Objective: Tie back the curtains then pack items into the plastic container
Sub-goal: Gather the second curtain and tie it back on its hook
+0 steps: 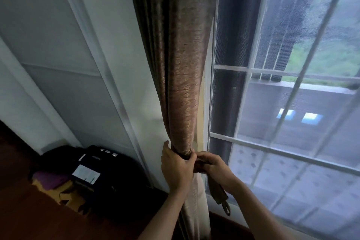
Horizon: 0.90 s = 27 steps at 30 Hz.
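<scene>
Beside the window (282, 103), one brown curtain (183, 64) hung gathered into a single bunch against the white frame. One tieback (186, 154), a band of the same brown cloth, wrapped around the bunch at its narrowest point. Two hands met there. The left hand (176, 167) had its fingers curled around the gathered curtain and the band, thumb up along the fabric. The right hand (211, 163) pinched the tieback just beside the left, fingers bent around the cloth. The band's loose end (218, 193) dropped below the right wrist and finished in one small loop (226, 208) that hung free. Under the hands, a paler lining (194, 200) of the curtain fell toward the floor.

The window showed white bars crossing in a grid, with a mesh screen over the glass and two bright squares beyond it.

On the wooden floor (29, 220) at lower left sat one black bag (109, 191) near the wall (78, 45). It carried one white label (85, 173); its print was too small to read. One purple cloth (50, 179) lay just beside the bag.
</scene>
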{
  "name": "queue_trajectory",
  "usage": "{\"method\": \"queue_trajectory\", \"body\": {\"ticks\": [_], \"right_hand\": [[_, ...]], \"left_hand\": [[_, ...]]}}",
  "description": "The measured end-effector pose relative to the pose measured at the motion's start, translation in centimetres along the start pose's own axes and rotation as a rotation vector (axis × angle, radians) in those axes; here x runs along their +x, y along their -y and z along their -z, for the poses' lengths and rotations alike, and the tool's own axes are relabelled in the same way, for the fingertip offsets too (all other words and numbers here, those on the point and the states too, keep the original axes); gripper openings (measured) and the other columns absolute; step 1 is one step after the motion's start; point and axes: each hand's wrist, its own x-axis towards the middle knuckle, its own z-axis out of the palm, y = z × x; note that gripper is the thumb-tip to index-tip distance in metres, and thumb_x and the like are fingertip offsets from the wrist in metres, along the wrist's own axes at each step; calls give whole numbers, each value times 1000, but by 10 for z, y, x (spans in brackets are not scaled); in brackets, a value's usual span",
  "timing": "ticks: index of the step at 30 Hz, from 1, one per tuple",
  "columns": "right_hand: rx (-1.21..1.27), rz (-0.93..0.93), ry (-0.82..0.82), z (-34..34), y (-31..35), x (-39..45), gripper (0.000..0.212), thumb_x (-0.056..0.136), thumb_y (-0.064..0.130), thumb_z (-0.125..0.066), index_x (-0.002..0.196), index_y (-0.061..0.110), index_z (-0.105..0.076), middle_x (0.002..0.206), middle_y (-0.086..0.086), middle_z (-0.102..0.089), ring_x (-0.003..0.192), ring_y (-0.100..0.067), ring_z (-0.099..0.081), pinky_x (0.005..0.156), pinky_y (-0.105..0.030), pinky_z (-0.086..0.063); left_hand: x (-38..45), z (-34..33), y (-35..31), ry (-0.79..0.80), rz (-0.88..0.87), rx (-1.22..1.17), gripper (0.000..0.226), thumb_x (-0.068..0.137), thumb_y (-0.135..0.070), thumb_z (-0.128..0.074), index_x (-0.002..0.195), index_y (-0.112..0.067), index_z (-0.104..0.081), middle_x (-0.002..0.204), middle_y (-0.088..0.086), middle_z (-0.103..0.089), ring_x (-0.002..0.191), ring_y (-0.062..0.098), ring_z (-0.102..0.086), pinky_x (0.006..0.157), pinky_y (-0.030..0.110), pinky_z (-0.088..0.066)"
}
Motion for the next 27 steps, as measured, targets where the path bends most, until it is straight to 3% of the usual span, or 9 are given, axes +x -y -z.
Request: {"method": "queue_trajectory", "body": {"ticks": [2, 5, 9, 14, 17, 20, 22, 24, 27], "right_hand": [[-103, 23, 27, 4, 4, 5, 33, 89, -16, -50, 111, 0, -69, 98, -6, -74, 93, -16, -72, 80, -26, -57], [-410, 100, 86, 12, 7, 10, 28, 91, 1, -60, 106, 20, -75, 99, 6, -75, 93, -6, -70, 87, -24, -56], [-665, 177, 80, 25, 16, 15, 23, 91, 9, -64, 100, 28, -74, 82, 20, -69, 79, 4, -66, 74, -17, -53], [-514, -12, 151, 35, 23, 31, 5, 88, 15, -70, 93, 17, -71, 81, -6, -73, 70, -17, -72, 63, -26, -58], [-484, -114, 140, 43, 26, 47, 12, 85, 20, -74, 93, 13, -68, 79, -9, -71, 62, -18, -67, 60, -26, -56], [-88, -151, 124, 46, 28, 58, 13, 86, 10, -70, 98, 7, -68, 87, -12, -67, 72, -18, -61, 66, -29, -53], [255, -199, 63, 31, 22, 67, 15, 89, 4, -64, 104, 2, -66, 96, -15, -68, 88, -24, -66, 80, -34, -55], [583, -251, -4, 11, 10, 81, 22, 94, 9, -57, 113, -1, -61, 110, -20, -68, 105, -32, -66, 93, -44, -52], [886, -306, -93, -17, -1, 102, 26, 100, 16, -49, 118, -1, -57, 112, -22, -65, 109, -39, -63, 93, -51, -50]], "left_hand": [[2, 0, -2, -1, 0, 22, 65, 67, -42, -78, 120, -14, -54, 100, 1, -60, 89, 19, -62, 70, 33, -56], [8, 2, -3, 19, 1, 63, 52, 70, -39, -78, 110, -13, -57, 94, 1, -55, 79, 18, -62, 61, 29, -52], [18, 11, 1, 10, 30, 93, 45, 76, -40, -75, 107, -12, -57, 104, 5, -52, 76, 19, -62, 58, 24, -47], [32, 35, 19, 17, 29, 79, 40, 83, -29, -71, 115, -6, -61, 120, 10, -52, 96, 27, -63, 75, 25, -45], [46, 47, 34, 31, 1, 87, 39, 87, -33, -65, 117, -10, -62, 121, 5, -51, 99, 25, -63, 77, 24, -46], [58, 53, 46, 55, -4, 72, 36, 89, -34, -62, 117, -12, -62, 120, 2, -50, 99, 22, -61, 79, 26, -47], [63, 54, 51, 47, -1, 67, 32, 90, -30, -62, 115, -11, -63, 119, 2, -51, 98, 21, -61, 78, 24, -44], [66, 55, 54, 31, -1, 56, 30, 90, -28, -62, 115, -10, -63, 119, 2, -51, 99, 19, -60, 78, 23, -43], [69, 54, 52, 18, -5, 54, 33, 92, -29, -60, 119, -11, -60, 118, 1, -54, 99, 12, -56, 80, 21, -40]]}}
